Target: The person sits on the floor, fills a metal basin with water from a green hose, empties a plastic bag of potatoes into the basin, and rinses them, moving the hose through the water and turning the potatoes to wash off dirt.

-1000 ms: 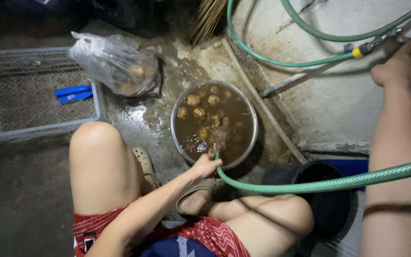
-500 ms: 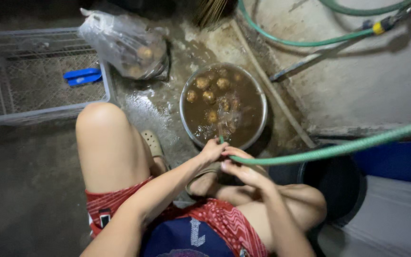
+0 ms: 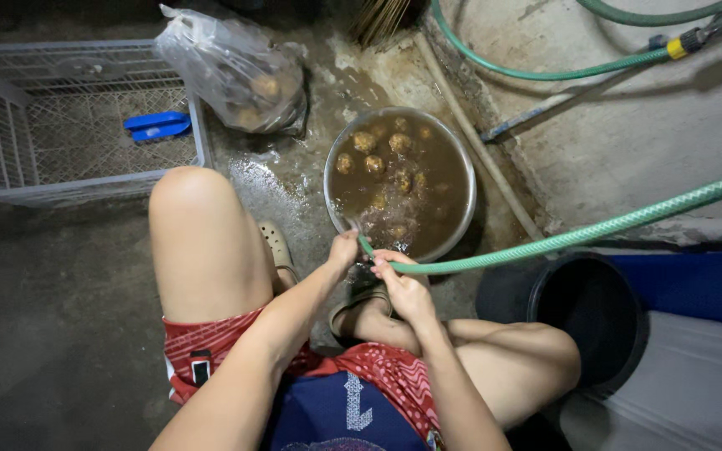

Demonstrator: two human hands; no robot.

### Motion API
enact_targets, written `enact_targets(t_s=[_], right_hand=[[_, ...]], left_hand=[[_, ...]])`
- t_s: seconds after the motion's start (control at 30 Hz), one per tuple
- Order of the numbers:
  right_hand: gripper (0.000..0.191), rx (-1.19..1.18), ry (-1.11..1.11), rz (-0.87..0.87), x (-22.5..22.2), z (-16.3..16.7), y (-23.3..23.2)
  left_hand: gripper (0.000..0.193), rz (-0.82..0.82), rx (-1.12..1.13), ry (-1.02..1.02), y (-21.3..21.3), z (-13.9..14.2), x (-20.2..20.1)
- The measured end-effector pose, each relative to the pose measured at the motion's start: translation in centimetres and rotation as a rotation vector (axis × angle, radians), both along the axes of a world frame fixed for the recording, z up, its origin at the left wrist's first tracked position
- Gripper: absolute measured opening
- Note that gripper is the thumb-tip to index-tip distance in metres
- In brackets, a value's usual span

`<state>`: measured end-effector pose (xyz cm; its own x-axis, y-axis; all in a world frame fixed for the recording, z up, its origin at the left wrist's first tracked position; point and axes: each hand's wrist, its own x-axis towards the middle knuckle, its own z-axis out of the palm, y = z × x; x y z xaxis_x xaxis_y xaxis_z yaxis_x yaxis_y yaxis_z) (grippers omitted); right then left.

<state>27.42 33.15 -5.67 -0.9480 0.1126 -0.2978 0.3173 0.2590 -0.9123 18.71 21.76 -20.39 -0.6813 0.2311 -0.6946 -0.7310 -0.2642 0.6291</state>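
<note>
left hand (image 3: pixel 343 250): fingers clamped on green hose (image 3: pixel 595 231) near its nozzle end, at bowl rim
right hand (image 3: pixel 403 284): fingers wrapped round same hose, just behind left hand
hose: runs from right edge across to metal bowl (image 3: pixel 458 159), end aimed into muddy water
bowl: on wet concrete floor (image 3: pixel 294 184), holds brown water and round muddy tubers (image 3: pixel 366 140)
plastic bag (image 3: pixel 231 71): clear, beside bowl, more tubers inside
crate (image 3: pixel 10 192): white, far left, blue item (image 3: pixel 157 125) inside
black bucket (image 3: pixel 587 321): right, under hose
knees: bare, squatting, either side of hands
</note>
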Motion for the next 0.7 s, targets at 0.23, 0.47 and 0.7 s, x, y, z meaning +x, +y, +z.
enact_targets(t_s=[0.23, 0.47, 0.7], right_hand=[[0.023, 0.022, 0.034, -0.020, 0.3, 2.2, -2.0], [0.026, 0.033, 0.056, -0.032, 0.5, 4.7, -4.3], [0.030, 0.021, 0.076, 0.032, -1.6, 5.5, -7.6]], left_hand=[[0.041, 0.130, 0.085, 0.052, -0.3, -1.2, -1.4], [0.042, -0.204, -0.601, 0.492, -4.6, -0.2, -2.1], [0.028, -0.982, -1.305, 0.780, -10.4, 3.5, -7.2]])
